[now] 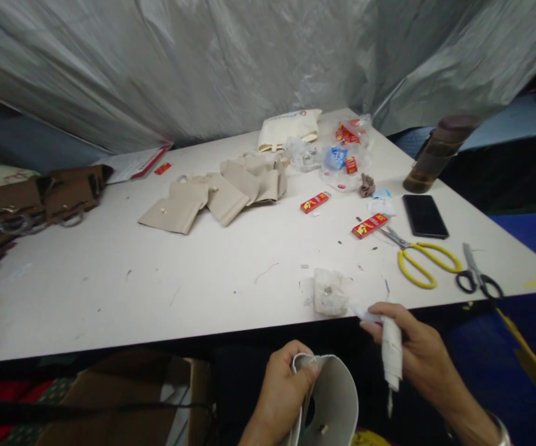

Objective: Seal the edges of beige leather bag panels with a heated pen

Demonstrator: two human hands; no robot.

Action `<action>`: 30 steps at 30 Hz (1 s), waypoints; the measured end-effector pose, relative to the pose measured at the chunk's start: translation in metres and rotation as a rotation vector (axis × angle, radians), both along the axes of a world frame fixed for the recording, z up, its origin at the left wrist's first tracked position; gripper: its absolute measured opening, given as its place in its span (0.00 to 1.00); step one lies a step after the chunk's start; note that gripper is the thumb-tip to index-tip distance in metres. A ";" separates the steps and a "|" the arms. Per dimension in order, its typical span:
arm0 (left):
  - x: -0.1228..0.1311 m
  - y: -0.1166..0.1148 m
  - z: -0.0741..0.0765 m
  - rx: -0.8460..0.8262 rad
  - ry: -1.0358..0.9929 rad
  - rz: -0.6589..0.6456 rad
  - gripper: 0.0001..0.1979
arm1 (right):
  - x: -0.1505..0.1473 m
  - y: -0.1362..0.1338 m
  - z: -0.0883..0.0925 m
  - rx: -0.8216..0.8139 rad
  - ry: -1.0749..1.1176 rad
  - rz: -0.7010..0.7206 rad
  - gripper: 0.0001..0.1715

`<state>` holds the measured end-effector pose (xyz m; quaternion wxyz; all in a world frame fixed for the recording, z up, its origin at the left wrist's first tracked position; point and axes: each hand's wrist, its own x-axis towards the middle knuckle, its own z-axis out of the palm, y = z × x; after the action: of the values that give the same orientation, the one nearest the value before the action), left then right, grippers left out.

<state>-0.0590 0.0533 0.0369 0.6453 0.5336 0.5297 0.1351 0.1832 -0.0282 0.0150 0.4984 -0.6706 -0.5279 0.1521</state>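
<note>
My left hand (286,384) is closed on the edge of a beige bag piece (340,396), curved into an open loop, with a small gold-coloured fitting low on it. To the right, my right hand (416,347) grips a white wrapped tube (392,353); a pale tip points left from between thumb and finger, and a thin end hangs below. What is inside the wrapping cannot be made out. Just beyond that tip, a small white pad (330,294) with a dark spot lies at the table's front edge. Both hands are in front of the table.
Beige bag pieces (226,195) lie overlapped mid-table; brown handbags (12,201) are at left. On the right are red boxes (370,225), yellow-handled scissors (428,257), black-handled scissors (476,275), a phone (424,215) and a bottle (439,155). A cardboard box (198,396) stands below.
</note>
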 end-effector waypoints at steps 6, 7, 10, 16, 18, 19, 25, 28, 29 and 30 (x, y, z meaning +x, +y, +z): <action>0.000 0.005 -0.004 -0.016 -0.005 -0.011 0.11 | -0.010 0.010 0.003 -0.049 -0.103 0.068 0.12; 0.000 0.006 -0.005 -0.013 -0.005 -0.012 0.10 | -0.009 0.011 0.005 -0.064 -0.124 0.075 0.11; 0.000 0.007 -0.007 -0.006 0.001 -0.017 0.09 | -0.005 0.015 0.012 -0.112 -0.170 0.116 0.10; -0.001 0.009 -0.014 -0.032 0.008 -0.005 0.08 | -0.003 0.021 0.018 -0.146 -0.225 0.166 0.09; -0.001 0.010 -0.015 -0.045 0.015 0.000 0.09 | -0.002 0.023 0.019 -0.152 -0.235 0.179 0.08; -0.002 0.010 -0.016 -0.050 0.017 0.003 0.09 | -0.002 0.023 0.020 -0.152 -0.238 0.183 0.08; -0.001 0.013 -0.017 -0.062 0.021 0.006 0.11 | 0.000 0.024 0.025 -0.184 -0.230 0.194 0.07; -0.001 0.015 -0.015 -0.064 0.005 0.012 0.11 | 0.000 0.024 0.026 -0.197 -0.220 0.206 0.06; -0.001 0.015 -0.015 -0.065 0.003 0.015 0.11 | 0.000 0.025 0.027 -0.198 -0.218 0.209 0.06; -0.001 0.016 -0.014 -0.067 0.001 0.017 0.11 | 0.000 0.025 0.028 -0.197 -0.218 0.212 0.06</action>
<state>-0.0595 0.0688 0.0229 0.6613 0.5072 0.5389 0.1224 0.1828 -0.0034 0.0425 0.3513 -0.6693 -0.6290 0.1812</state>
